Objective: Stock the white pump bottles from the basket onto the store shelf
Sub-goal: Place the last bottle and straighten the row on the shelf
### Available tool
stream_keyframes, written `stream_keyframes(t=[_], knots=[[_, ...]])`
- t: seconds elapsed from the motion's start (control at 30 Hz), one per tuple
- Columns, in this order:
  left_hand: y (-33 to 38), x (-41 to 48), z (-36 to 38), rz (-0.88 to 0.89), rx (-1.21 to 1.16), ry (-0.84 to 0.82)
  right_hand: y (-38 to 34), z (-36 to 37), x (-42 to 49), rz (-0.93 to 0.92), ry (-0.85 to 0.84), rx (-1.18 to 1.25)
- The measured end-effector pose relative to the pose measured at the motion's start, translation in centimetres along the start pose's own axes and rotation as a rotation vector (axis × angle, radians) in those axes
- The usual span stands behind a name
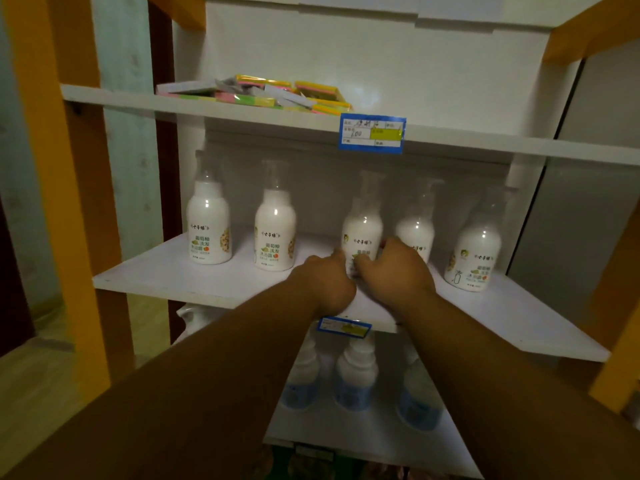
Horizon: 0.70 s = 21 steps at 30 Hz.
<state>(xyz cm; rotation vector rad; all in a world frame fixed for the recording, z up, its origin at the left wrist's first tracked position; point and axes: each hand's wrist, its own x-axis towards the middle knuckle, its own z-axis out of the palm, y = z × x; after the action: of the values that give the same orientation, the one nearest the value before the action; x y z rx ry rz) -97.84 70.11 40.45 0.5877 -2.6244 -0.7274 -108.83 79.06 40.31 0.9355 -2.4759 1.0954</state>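
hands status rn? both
Left hand: curled at the middle bottle; grip cannot be told.
Right hand: fingers wrapped on the same bottle, holding it.

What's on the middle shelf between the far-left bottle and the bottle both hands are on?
In the head view, one more white bottle stands between the far-left bottle and the held bottle; the rest is bare shelf.

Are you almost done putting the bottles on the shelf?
Partly. Five white pump bottles stand on the middle shelf. Both hands, the left hand and the right hand, are around the third bottle, seemingly setting it in place. The basket is out of view, so I cannot tell how many are left.
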Motion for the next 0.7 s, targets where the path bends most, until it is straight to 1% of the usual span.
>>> stream_keyframes(t=[0.07,0.17,0.27,0.5,0.7], knots=[[-0.1,0.1,0.0,0.003,-0.002,0.013,0.1,0.2,0.1,-0.022,-0.032,0.032],[0.0,0.0,-0.2,0.044,-0.113,0.089,-0.1,0.0,0.1,-0.036,-0.047,0.057],[-0.3,0.0,-0.2,0.019,-0.191,0.168,-0.1,-0.1,0.1,-0.049,-0.057,0.051],[-0.9,0.1,0.2,-0.046,-0.131,0.321,-0.2,-0.2,0.0,-0.075,-0.097,0.098],[-1.4,0.6,0.3,-0.055,-0.179,0.334,0.1,-0.2,0.4,-0.084,-0.097,0.155]])
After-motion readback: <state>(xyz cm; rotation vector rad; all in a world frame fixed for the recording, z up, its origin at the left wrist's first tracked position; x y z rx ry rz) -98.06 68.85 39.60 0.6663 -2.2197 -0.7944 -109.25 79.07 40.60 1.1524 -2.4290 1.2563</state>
